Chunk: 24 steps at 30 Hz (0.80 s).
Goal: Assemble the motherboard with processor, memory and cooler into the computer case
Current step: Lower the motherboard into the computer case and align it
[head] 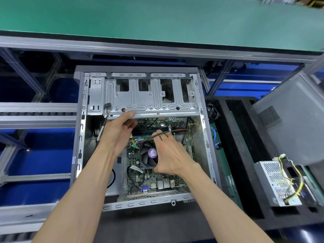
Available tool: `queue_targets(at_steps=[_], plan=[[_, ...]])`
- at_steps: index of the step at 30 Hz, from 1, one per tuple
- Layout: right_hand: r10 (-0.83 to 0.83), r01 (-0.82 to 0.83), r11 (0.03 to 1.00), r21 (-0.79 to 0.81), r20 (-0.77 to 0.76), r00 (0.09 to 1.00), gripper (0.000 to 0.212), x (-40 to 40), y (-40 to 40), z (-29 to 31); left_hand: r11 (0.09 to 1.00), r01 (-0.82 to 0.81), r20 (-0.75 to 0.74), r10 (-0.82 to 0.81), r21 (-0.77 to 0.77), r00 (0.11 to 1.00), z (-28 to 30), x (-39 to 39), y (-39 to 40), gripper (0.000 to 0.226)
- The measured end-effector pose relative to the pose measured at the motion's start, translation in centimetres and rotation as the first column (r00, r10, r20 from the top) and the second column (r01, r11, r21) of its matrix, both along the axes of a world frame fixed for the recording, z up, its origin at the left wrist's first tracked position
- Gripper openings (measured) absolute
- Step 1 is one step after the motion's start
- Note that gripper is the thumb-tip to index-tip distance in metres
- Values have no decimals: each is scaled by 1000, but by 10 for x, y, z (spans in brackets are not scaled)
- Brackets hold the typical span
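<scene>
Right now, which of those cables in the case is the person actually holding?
The thick dark cable crossing above the cooler fan: the right hand pinches it. The black looped cable near the blue port lies untouched.

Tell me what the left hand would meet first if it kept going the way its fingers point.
Probably the drive cage. The left hand points away from the person, its fingertips already at the cage's near lower edge above the motherboard. Depth is unclear; they may slip beneath it.

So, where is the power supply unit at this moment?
In the head view, the power supply unit sits outside the computer case, to its right, in the black foam tray below the loose grey side panel.
</scene>
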State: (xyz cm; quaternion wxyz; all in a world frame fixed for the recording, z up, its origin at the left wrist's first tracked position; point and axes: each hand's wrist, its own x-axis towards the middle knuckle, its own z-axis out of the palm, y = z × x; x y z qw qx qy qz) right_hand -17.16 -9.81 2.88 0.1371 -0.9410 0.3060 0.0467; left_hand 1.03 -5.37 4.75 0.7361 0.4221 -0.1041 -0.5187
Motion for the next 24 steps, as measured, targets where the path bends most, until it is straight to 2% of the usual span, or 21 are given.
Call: queue_targets(at_steps=[14, 24], plan=[[19, -21, 999, -51, -34, 999, 102, 3, 4, 1, 1000, 2, 3, -2, -11, 1000, -1, 1, 0, 40], [13, -14, 1000, -23, -27, 1000, 86, 3, 5, 1, 1000, 2, -14, -2, -10, 1000, -2, 1, -1, 40]])
